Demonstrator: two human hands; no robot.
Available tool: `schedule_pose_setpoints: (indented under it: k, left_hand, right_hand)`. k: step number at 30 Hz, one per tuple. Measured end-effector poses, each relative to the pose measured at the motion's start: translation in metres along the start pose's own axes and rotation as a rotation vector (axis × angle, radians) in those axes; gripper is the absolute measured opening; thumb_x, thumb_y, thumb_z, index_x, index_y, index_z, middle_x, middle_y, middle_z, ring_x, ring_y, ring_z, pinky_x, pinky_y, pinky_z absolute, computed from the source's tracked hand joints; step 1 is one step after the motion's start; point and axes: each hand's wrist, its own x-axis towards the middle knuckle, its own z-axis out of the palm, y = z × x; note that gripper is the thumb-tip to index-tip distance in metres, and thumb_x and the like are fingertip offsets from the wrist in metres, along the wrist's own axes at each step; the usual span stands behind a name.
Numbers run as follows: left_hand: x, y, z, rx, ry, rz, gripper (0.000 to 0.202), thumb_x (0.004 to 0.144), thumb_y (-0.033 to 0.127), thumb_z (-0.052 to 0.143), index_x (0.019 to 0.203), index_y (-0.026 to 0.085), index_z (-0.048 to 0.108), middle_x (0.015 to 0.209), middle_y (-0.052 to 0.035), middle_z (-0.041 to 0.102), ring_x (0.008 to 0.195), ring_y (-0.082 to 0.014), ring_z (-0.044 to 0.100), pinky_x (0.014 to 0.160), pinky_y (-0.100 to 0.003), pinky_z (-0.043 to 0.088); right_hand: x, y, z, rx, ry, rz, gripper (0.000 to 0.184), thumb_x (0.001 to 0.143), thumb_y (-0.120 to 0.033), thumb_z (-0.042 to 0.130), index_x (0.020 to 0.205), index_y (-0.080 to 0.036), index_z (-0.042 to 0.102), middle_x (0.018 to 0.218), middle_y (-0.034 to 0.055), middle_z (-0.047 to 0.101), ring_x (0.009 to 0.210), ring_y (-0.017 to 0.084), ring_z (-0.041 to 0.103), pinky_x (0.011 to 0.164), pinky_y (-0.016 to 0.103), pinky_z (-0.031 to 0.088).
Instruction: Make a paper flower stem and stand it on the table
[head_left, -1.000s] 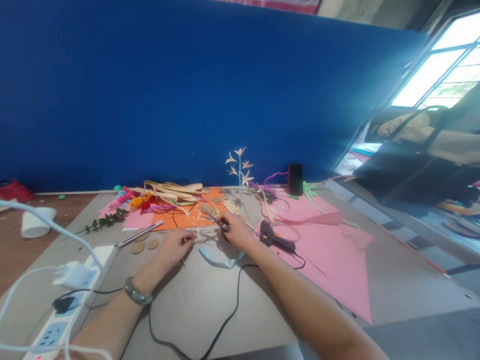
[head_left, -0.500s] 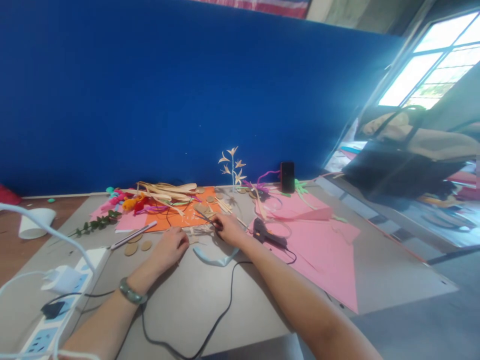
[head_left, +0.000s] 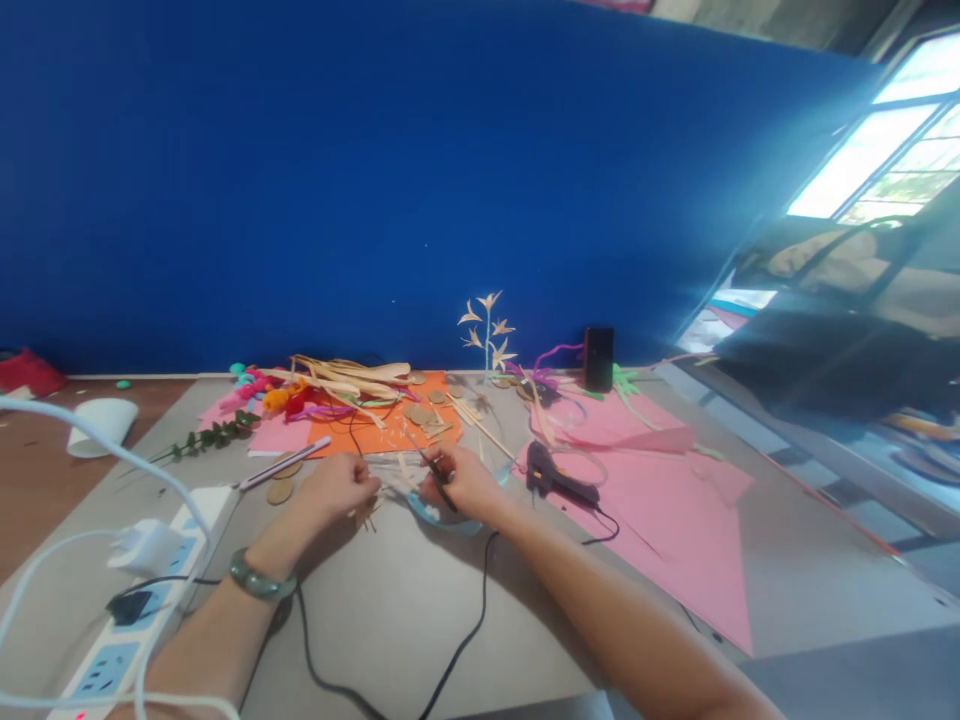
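Note:
My right hand (head_left: 469,485) is closed around dark-handled scissors (head_left: 444,483), their tips pointing up and left over the middle of the table. To its left, my left hand (head_left: 337,495) has its fingers pressed together. Thin tan bits (head_left: 365,517) show just below those fingertips; whether they are held is unclear. Between the hands lie pale scraps (head_left: 401,470), partly blurred. A light-blue ribbon (head_left: 427,515) curves on the table beneath my right hand. Behind stands a stem with several pale star-shaped flowers (head_left: 487,335).
A black glue gun (head_left: 559,478) rests on pink paper (head_left: 675,520), its cable crossing the table. Orange paper (head_left: 334,437), straw-coloured strips (head_left: 345,378) and wooden discs (head_left: 280,491) lie behind and left. A power strip (head_left: 112,665) with cords sits front left. A phone (head_left: 598,358) stands upright.
My left hand has lifted slightly, with tan bits now showing below it. The scissors have turned in my right hand, their dark handles now lower. The view has shifted a little left.

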Motion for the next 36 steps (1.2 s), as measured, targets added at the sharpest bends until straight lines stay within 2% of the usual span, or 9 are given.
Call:
schedule_pose_setpoints:
  k: [3, 6, 11, 15, 19, 26, 32, 36]
  left_hand:
    - [0.000, 0.003, -0.003, 0.041, 0.056, 0.050, 0.018, 0.072, 0.032, 0.055, 0.065, 0.017, 0.063, 0.064, -0.0028, 0.063, 0.064, -0.0174, 0.057, 0.058, -0.027, 0.036]
    - [-0.003, 0.007, 0.000, 0.065, 0.079, 0.166, 0.015, 0.071, 0.027, 0.058, 0.076, 0.018, 0.069, 0.077, -0.0053, 0.066, 0.076, -0.0195, 0.058, 0.068, -0.028, 0.039]
    - [-0.005, 0.014, 0.022, 0.210, 0.142, 0.299, 0.014, 0.074, 0.027, 0.058, 0.080, 0.018, 0.067, 0.087, -0.0081, 0.063, 0.088, -0.0241, 0.056, 0.079, -0.034, 0.038]
    - [-0.004, 0.013, 0.034, 0.273, 0.172, 0.338, 0.015, 0.081, 0.025, 0.052, 0.078, 0.017, 0.065, 0.091, -0.0094, 0.061, 0.091, -0.0246, 0.055, 0.081, -0.035, 0.036]
    - [-0.003, 0.011, 0.034, 0.278, 0.170, 0.331, 0.015, 0.081, 0.022, 0.052, 0.074, 0.017, 0.064, 0.087, -0.0086, 0.061, 0.088, -0.0233, 0.055, 0.078, -0.034, 0.036]
    - [-0.003, 0.012, 0.030, 0.207, 0.188, 0.320, 0.014, 0.078, 0.020, 0.054, 0.070, 0.017, 0.064, 0.083, -0.0078, 0.063, 0.085, -0.0222, 0.057, 0.075, -0.032, 0.037]
    - [0.000, 0.006, 0.010, 0.116, 0.156, 0.228, 0.011, 0.073, 0.021, 0.055, 0.067, 0.017, 0.065, 0.077, -0.0070, 0.066, 0.077, -0.0203, 0.059, 0.069, -0.029, 0.039]
    - [0.001, -0.001, -0.004, 0.125, 0.185, 0.143, 0.015, 0.074, 0.025, 0.054, 0.070, 0.017, 0.067, 0.080, -0.0083, 0.069, 0.078, -0.0205, 0.060, 0.067, -0.028, 0.040]
  right_hand:
    - [-0.002, -0.004, 0.015, -0.029, -0.029, 0.045, 0.024, 0.061, -0.012, 0.062, 0.085, -0.018, 0.060, 0.058, -0.0047, 0.059, 0.052, 0.011, 0.051, 0.051, 0.020, 0.036]
    - [0.005, -0.003, 0.016, -0.129, 0.025, 0.028, 0.025, 0.063, -0.013, 0.062, 0.087, -0.018, 0.061, 0.061, -0.0039, 0.061, 0.054, 0.011, 0.052, 0.052, 0.020, 0.036]
    - [0.016, -0.002, 0.010, -0.333, 0.121, 0.043, 0.026, 0.067, -0.016, 0.062, 0.092, -0.020, 0.062, 0.069, -0.0020, 0.066, 0.064, 0.014, 0.057, 0.061, 0.023, 0.038]
    - [0.017, -0.012, 0.020, -0.563, 0.143, 0.029, 0.022, 0.067, -0.016, 0.063, 0.089, -0.021, 0.063, 0.076, 0.0007, 0.068, 0.073, 0.017, 0.059, 0.072, 0.027, 0.037]
    - [0.022, -0.020, 0.033, -0.714, 0.145, 0.017, 0.020, 0.071, -0.016, 0.060, 0.091, -0.020, 0.061, 0.080, 0.0034, 0.069, 0.081, 0.021, 0.060, 0.079, 0.032, 0.033]
    - [0.029, -0.021, 0.034, -0.608, 0.149, 0.072, 0.020, 0.070, -0.013, 0.062, 0.087, -0.021, 0.062, 0.079, 0.0014, 0.069, 0.076, 0.018, 0.060, 0.070, 0.026, 0.035]
    - [0.031, -0.017, 0.025, -0.539, 0.142, 0.052, 0.028, 0.066, -0.013, 0.066, 0.093, -0.023, 0.063, 0.079, -0.0025, 0.069, 0.072, 0.015, 0.061, 0.063, 0.022, 0.038]
    - [0.030, -0.021, 0.022, -0.552, 0.126, 0.051, 0.025, 0.065, -0.019, 0.070, 0.089, -0.023, 0.065, 0.078, -0.0014, 0.070, 0.072, 0.016, 0.061, 0.062, 0.023, 0.037]
